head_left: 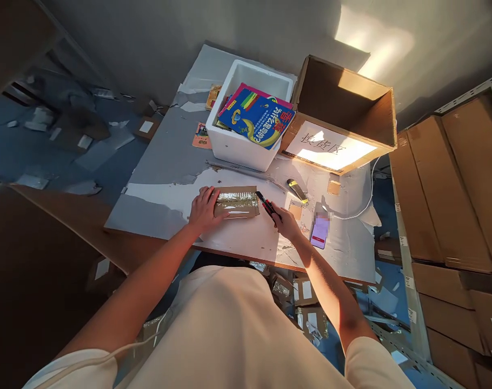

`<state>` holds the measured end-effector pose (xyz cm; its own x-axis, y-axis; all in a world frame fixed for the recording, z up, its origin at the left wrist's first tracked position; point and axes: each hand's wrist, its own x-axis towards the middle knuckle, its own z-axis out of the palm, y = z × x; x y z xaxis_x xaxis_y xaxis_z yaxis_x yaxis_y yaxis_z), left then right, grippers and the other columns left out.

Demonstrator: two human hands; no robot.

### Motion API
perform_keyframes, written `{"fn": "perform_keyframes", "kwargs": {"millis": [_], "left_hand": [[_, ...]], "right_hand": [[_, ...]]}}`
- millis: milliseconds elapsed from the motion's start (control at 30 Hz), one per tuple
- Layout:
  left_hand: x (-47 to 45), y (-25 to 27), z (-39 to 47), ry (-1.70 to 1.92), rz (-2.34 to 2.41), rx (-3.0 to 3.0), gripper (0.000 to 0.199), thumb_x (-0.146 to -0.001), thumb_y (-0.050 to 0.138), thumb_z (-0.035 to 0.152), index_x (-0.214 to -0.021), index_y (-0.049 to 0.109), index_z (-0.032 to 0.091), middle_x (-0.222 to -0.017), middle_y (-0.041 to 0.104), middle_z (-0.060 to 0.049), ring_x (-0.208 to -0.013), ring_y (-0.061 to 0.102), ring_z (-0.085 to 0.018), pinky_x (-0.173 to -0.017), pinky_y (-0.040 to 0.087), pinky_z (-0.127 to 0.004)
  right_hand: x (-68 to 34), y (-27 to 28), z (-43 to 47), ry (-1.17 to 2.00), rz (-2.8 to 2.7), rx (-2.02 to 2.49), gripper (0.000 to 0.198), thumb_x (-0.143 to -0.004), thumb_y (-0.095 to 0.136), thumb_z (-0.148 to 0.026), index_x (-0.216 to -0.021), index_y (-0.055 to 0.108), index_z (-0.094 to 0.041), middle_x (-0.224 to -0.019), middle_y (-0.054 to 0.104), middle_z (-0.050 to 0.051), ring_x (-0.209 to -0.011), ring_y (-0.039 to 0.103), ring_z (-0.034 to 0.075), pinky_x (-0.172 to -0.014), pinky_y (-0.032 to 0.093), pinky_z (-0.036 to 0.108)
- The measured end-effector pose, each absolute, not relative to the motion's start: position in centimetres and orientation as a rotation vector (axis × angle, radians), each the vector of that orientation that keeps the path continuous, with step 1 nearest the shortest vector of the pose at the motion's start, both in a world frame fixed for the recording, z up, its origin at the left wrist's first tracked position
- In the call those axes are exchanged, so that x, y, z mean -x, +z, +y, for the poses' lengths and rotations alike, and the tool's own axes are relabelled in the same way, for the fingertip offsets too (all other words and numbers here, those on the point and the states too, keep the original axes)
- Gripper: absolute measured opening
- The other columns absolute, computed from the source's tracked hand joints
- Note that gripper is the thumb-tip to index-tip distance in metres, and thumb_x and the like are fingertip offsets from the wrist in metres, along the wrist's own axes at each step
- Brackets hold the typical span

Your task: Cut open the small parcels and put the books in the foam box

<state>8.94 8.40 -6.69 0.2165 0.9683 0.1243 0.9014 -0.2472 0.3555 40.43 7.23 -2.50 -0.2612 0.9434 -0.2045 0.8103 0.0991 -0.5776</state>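
Observation:
A small cardboard parcel (237, 202) with shiny clear tape lies flat on the table. My left hand (204, 209) grips its left end, fingers on the far side and thumb along the near edge. In my right hand (285, 221) is a black and red box cutter (269, 206), its dark tip at the parcel's upper right corner. Whether the blade touches the tape cannot be made out. A yellow and black box cutter (297, 191) rests on the table beyond my right hand. Nearer me, a phone (319, 231) with a purple screen lies beside my right forearm.
A white foam box (240, 155) holding several books (257, 116) stands at the back. Beside it is an open carton (345, 121) with a handwritten paper. A white cable (361, 213) runs along the right. Stacked cartons (449, 183) fill a right-hand shelf; scraps and boxes litter the floor.

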Motion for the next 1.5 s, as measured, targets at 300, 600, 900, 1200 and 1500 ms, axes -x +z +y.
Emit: {"fn": "perform_keyframes", "kwargs": {"millis": [300, 600, 900, 1200, 1500], "left_hand": [[-9.0, -6.7, 8.4, 0.492, 1.796, -2.224, 0.089, -0.076, 0.052, 0.07, -0.144, 0.034, 0.017, -0.15, 0.036, -0.018, -0.141, 0.027, -0.037, -0.107, 0.03, -0.048], [-8.4, -6.3, 9.4, 0.344, 1.765, -2.246, 0.109, -0.059, 0.063, 0.077, -0.144, 0.031, 0.017, -0.154, 0.026, -0.021, -0.143, 0.017, -0.043, -0.104, 0.03, -0.055], [-8.1, -5.8, 9.8, 0.301, 1.723, -2.225, 0.105, -0.061, 0.061, 0.078, -0.143, 0.036, 0.016, -0.152, 0.03, -0.021, -0.142, 0.019, -0.041, -0.094, 0.043, -0.052], [-8.0, -4.9, 9.8, 0.074, 1.703, -2.211, 0.105, -0.067, 0.05, 0.081, -0.147, 0.031, 0.015, -0.157, 0.021, -0.018, -0.145, 0.01, -0.039, -0.094, 0.044, -0.052], [-7.7, -4.4, 9.9, 0.04, 1.63, -2.235, 0.103, -0.068, 0.05, 0.079, -0.148, 0.029, 0.017, -0.157, 0.018, -0.017, -0.145, 0.006, -0.039, -0.096, 0.042, -0.053]], "right_hand": [[-39.4, -1.7, 6.5, 0.848, -2.16, 1.842, 0.05, -0.095, 0.033, -0.027, -0.143, 0.043, -0.016, -0.092, 0.064, 0.008, -0.072, 0.062, 0.017, -0.07, 0.051, 0.03], [-41.0, 0.6, 8.9, 1.103, -2.35, 1.706, 0.051, -0.095, 0.034, -0.03, -0.145, 0.041, -0.018, -0.071, 0.064, 0.0, -0.049, 0.051, 0.01, -0.054, 0.043, 0.022], [-38.9, 1.8, 8.1, 0.772, -2.602, 1.704, 0.049, -0.094, 0.037, -0.025, -0.141, 0.045, -0.011, -0.078, 0.065, 0.007, -0.063, 0.053, 0.015, -0.061, 0.041, 0.024], [-37.4, 1.5, 5.0, 1.017, -2.229, 1.827, 0.051, -0.09, 0.038, -0.021, -0.14, 0.047, -0.017, -0.077, 0.061, 0.003, -0.048, 0.049, 0.008, -0.048, 0.041, 0.02], [-36.3, 1.5, 3.9, 1.202, -1.971, 1.989, 0.055, -0.088, 0.042, -0.025, -0.142, 0.046, -0.021, -0.058, 0.05, -0.004, -0.035, 0.043, 0.007, -0.035, 0.036, 0.018]]}}
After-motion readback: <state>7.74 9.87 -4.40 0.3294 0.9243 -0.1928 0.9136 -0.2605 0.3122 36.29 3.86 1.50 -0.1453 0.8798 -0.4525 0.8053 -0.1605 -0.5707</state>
